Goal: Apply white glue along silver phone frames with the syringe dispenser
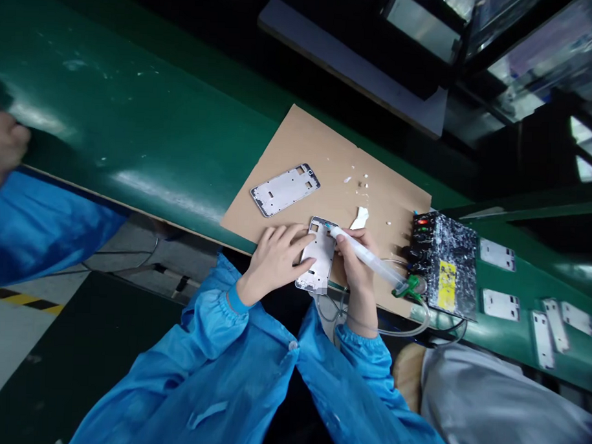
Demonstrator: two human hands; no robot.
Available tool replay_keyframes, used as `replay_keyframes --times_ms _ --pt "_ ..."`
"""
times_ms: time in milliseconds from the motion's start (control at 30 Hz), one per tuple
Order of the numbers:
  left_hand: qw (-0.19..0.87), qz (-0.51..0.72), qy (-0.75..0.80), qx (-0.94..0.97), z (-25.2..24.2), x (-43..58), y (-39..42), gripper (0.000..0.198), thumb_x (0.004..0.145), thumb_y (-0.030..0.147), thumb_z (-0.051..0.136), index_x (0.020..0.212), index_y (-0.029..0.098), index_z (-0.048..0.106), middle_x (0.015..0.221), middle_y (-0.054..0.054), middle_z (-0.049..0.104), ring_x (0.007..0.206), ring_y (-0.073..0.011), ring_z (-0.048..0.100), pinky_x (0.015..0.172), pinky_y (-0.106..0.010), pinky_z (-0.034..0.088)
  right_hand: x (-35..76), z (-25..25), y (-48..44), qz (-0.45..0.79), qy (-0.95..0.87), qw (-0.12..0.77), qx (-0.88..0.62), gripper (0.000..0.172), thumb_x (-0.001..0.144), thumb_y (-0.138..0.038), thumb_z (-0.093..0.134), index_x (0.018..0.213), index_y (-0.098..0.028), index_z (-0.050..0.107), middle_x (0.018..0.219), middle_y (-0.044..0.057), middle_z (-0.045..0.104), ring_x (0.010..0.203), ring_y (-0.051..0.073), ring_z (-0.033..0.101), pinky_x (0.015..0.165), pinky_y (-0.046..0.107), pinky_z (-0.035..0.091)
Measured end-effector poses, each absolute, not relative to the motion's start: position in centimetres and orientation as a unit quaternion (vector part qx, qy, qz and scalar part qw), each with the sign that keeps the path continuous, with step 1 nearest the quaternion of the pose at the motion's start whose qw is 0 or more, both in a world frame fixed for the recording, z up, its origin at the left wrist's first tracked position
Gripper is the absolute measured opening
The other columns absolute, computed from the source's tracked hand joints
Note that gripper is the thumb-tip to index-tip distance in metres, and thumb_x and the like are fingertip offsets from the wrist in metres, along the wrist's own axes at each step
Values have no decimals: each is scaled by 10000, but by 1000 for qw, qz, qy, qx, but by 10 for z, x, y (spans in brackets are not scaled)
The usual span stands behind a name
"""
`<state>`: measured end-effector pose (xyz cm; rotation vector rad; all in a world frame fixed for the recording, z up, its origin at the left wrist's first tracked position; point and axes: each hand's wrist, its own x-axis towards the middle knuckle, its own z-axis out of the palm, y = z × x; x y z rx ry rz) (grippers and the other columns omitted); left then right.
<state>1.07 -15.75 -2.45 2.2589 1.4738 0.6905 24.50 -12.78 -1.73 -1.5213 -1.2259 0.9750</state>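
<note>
A white phone frame (319, 256) with dark ends and small cutouts lies at the cardboard's front edge. My left hand (278, 257) grips it from the left, thumb and fingers on its face and side. In my right hand (355, 256) is a translucent glue syringe (367, 255), held like a pen. Its tip reaches the frame's upper end; whether it touches cannot be made out. A green cap with a clear hose (409, 287) joins the syringe's back end. A second phone frame (285, 190) rests on the cardboard, beyond my left hand.
Brown cardboard (328, 145) covers part of the green bench (173, 133). White crumbs and a torn white scrap (360, 218) lie on it. A paint-spattered control box (443, 253) stands right, with more phone frames (501, 304) beyond. Another person's hand (5, 140) is far left.
</note>
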Motion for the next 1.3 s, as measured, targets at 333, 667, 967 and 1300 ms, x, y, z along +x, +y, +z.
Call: replay_keyframes --times_ms 333,667,967,1300 --pt "178 242 518 801 -24 11 -158 459 1160 496 711 1572 298 744 1642 -51 728 1377 -319 690 1122 -528 530 247 -21 -129 391 -504 448 -626 515 912 -710 935 1021 -252 726 918 37 798 774 183 696 731 334 572" --pt "171 246 518 801 -24 11 -157 464 1159 496 714 1572 286 747 1643 -38 732 1339 -321 700 1101 -529 534 245 -19 -130 382 -506 452 -628 480 925 -683 930 1035 -245 768 864 37 788 754 186 702 717 338 581" --pt "183 237 520 800 -22 11 -159 453 1162 495 707 1570 303 748 1632 -54 737 1372 -325 701 1095 -538 535 247 -22 -132 369 -497 447 -645 486 932 -681 931 1048 -239 767 883 28 801 758 175 707 727 333 591" --pt "154 254 510 807 -23 10 -158 441 1179 494 688 1566 294 757 1601 -60 757 1257 -310 726 1015 -523 534 243 -19 -131 382 -495 458 -632 485 926 -692 923 1008 -240 767 902 56 814 750 185 713 723 340 599"
